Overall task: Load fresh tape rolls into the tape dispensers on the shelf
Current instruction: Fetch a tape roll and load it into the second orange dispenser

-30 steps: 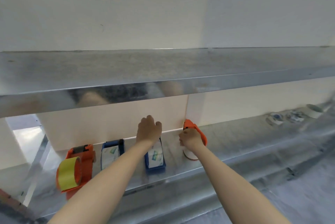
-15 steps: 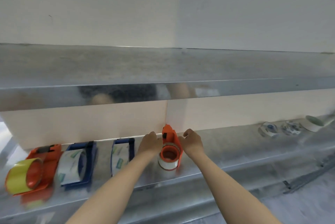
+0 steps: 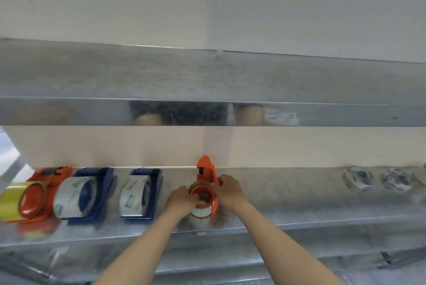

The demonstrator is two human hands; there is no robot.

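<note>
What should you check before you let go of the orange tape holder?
1. Tape roll sits round the hub of the orange dispenser: ok.
2. Left hand grips the roll's rim: ok.
3. Right hand holds the dispenser's frame steady: ok.
4. Tape end pulled up to the cutter: cannot tell, no loose end shows.
5. Dispenser stands on the shelf: ok.
6. Room on the left: ok, the nearest blue dispenser stands apart.
</note>
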